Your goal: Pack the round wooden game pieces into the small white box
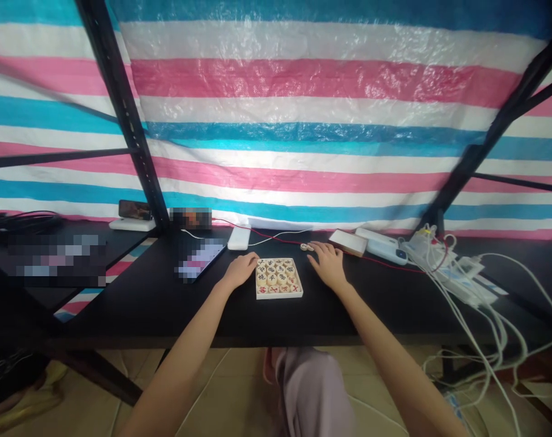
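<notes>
- From my head view, the white tray (pixel 280 296) of round pale pieces (pixel 272 279), with black or red characters, sits between my hands on the black table (pixel 176 312).
- My left hand (pixel 240 271) lies loosely unfurled, fingers reaching right to the tray's far left corner; I can't tell whether they touch it, and I see nothing gripped.
- My right hand (pixel 327 264) is spread flat, right of the tray, fingertips at a small pale object (pixel 306 247) (too small to make out); I can't tell if they touch it, but my hand isn't closed round anything.
- Left of my left hand lies a phone (pixel 201 260); a white block (pixel 239 238) is on the far side.
- Far right of my right hand is a flat box (pixel 347 242), then a pale blue device (pixel 381 246) and tangled white cables (pixel 444 273).
</notes>
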`<move>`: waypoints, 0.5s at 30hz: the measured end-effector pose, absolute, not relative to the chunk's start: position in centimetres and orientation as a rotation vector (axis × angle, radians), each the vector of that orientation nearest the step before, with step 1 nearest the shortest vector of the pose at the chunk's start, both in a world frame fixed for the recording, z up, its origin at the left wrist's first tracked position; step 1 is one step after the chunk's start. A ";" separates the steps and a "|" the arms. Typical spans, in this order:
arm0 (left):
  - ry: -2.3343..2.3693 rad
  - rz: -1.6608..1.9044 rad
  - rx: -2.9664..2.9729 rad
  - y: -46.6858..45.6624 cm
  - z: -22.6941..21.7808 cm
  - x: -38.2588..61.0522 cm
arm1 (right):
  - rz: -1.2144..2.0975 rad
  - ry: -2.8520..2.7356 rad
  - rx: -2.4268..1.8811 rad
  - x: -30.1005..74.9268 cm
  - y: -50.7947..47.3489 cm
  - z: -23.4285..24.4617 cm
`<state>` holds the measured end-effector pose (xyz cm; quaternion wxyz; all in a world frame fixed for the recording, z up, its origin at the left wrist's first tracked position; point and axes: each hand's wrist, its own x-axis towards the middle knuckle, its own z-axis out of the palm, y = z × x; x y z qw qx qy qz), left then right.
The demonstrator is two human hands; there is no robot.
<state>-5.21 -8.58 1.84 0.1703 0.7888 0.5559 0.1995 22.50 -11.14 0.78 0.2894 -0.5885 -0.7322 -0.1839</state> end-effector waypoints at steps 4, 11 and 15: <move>1.579 0.560 2.241 -8.7 2.1 -5.2 | -0.568 -2.045 -1.630 24.1 -7.9 -0.6; 1.576 0.571 2.241 -8.6 1.9 -5.1 | -0.529 -2.205 -1.546 24.0 -8.1 -0.8; 1.562 0.574 2.248 -8.7 1.9 -5.1 | -0.468 -2.307 -1.376 24.3 -10.4 0.0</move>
